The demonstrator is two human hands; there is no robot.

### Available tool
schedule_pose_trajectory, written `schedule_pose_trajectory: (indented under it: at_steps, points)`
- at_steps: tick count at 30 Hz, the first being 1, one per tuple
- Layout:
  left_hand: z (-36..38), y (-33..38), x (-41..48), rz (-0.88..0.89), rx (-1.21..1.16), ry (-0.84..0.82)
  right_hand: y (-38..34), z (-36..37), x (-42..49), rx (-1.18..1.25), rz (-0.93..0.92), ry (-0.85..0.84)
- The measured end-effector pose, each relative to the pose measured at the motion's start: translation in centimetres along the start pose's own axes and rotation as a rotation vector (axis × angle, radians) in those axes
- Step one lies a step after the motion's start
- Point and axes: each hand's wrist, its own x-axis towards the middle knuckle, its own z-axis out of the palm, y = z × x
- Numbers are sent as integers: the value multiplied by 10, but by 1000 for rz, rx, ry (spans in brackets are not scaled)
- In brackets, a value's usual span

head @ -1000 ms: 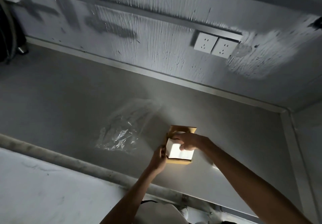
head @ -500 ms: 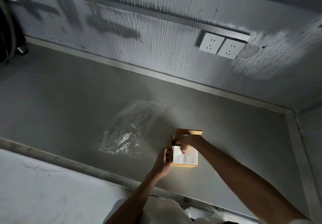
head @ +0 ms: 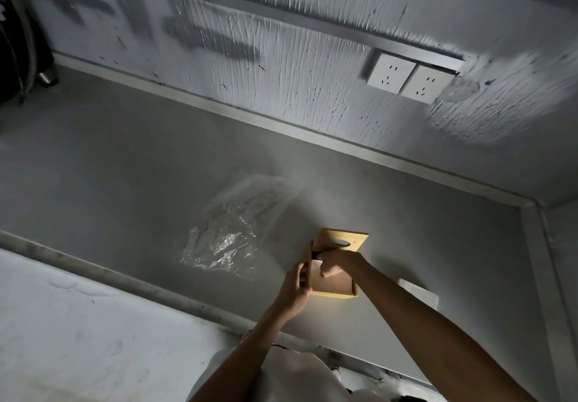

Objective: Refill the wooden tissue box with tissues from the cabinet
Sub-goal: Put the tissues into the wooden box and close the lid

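Note:
The wooden tissue box (head: 336, 293) lies on the grey counter (head: 125, 176) at centre right. Its face with the oval slot (head: 339, 242) points away from me. A brown panel (head: 337, 283) covers the side turned up to me, and no tissues show. My left hand (head: 295, 289) grips the box's left wall. My right hand (head: 336, 262) is curled at the panel's far end with its thumb pressed on the brown face.
A crumpled clear plastic wrapper (head: 228, 232) lies left of the box. A white paper piece (head: 419, 292) lies beyond my right forearm. Two wall sockets (head: 409, 81) sit on the back wall. A dark object (head: 43, 73) stands far left. The counter ends at a corner (head: 531, 211) on the right.
The bright white tissue stack seen in the open box earlier is now hidden under the brown panel. Both hands have stayed on the box.

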Motion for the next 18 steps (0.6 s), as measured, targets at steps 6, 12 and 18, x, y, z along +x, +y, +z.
schedule_pose_trajectory:
  at_steps: [6, 12, 18]
  points:
    - [1, -11, 5, -13, 25, -9, 5, 21, 2, 83, -44, 158]
    - [-2, 8, -9, -9, 29, -9, 10, 25, 3, 126, -64, 185]
    - [-1, 16, -17, 41, 113, 47, 13, 30, 3, 162, -60, 163]
